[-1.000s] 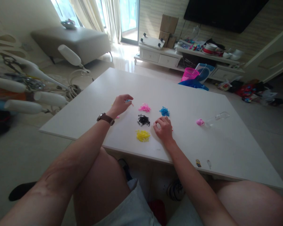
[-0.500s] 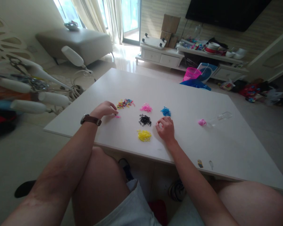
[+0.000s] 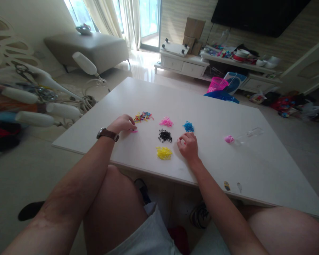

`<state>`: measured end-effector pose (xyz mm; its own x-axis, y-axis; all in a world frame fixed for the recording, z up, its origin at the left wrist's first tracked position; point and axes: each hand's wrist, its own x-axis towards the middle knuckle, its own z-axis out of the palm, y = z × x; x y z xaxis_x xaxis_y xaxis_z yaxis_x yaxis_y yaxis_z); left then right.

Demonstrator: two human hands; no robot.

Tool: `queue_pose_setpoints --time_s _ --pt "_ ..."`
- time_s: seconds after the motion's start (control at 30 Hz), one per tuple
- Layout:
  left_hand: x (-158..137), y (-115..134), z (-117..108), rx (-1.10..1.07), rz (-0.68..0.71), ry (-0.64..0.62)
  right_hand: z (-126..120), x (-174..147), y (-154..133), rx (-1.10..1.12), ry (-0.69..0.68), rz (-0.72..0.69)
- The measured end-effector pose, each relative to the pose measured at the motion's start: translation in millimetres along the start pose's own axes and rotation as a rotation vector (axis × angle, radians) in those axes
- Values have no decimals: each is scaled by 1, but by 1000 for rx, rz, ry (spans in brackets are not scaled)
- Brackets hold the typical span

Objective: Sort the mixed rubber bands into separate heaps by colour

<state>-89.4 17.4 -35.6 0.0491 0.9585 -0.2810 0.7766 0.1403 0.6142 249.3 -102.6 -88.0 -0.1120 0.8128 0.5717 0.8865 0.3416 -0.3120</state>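
Observation:
On the white table (image 3: pixel 212 156), my left hand (image 3: pixel 124 124), with a watch on the wrist, has its fingers pinched down at a small pink piece (image 3: pixel 134 131), partly covered by the fingertips. Beyond them lies a heap of mixed-colour looped pieces (image 3: pixel 143 117), like little plastic pins. To the right, separate piles are pink (image 3: pixel 166 122), black (image 3: pixel 165 135), yellow (image 3: pixel 164 153) and blue (image 3: pixel 188 126). My right hand (image 3: pixel 188 144) rests just in front of the blue pile, fingers curled. A small reddish spot shows at its fingertips; I cannot tell what it is.
At the right of the table lies a clear-handled item with a pink end (image 3: pixel 229 139). Near the front edge are a small yellow figure (image 3: pixel 227 185) and a small pale flat piece (image 3: pixel 239 187). White lamp arms (image 3: pixel 34 118) stand close by the table's left side.
My left fingertips have come down over the pink piece and cover more of it. My right hand stays in place. The whole view has shifted slightly.

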Motion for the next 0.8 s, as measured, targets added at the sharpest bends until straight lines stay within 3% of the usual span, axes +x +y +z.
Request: queue_pose_setpoints --time_s 0.13,0.3,0.57,0.8 --pt "-2 5 4 -61 -6 -30 -1 0 -1 2 -7 8" --pt "-1 -4 -12 8 17 3 -1 0 -1 -4 -10 23" --pt "-5 -14 -18 11 -26 -183 0 0 0 18 -8 16" --pt "2 -18 -15 110 -16 -140 0 0 0 19 -28 21"
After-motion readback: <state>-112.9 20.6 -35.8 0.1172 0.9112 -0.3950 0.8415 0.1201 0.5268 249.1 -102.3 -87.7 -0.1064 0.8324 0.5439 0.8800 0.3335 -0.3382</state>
